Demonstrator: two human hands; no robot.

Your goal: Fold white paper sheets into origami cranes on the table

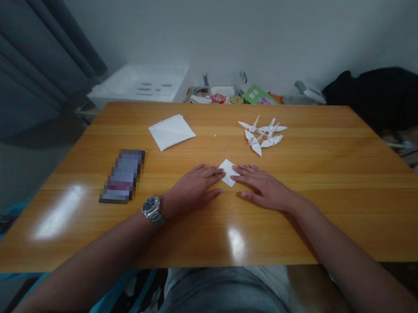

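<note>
A small folded square of white paper [228,173] lies flat on the wooden table, turned so one corner points away from me. My left hand [198,186] rests at its left edge, fingers stretched out and fingertips on the paper. From the other side, my right hand [264,185] touches its right edge with extended, slightly spread fingers. Both palms face down, and neither hand grips the paper. Beyond my right hand sits a cluster of several folded white paper cranes [262,134]. A silver watch [153,210] is on my left wrist.
White notepad sheets [172,132] with a perforated edge lie at the back left of the table [338,156]. A pixelated phone [123,176] is on the left. Behind the table stand a white plastic tray [146,83] and a green booklet [258,95]; dark cloth [381,97] hangs at right.
</note>
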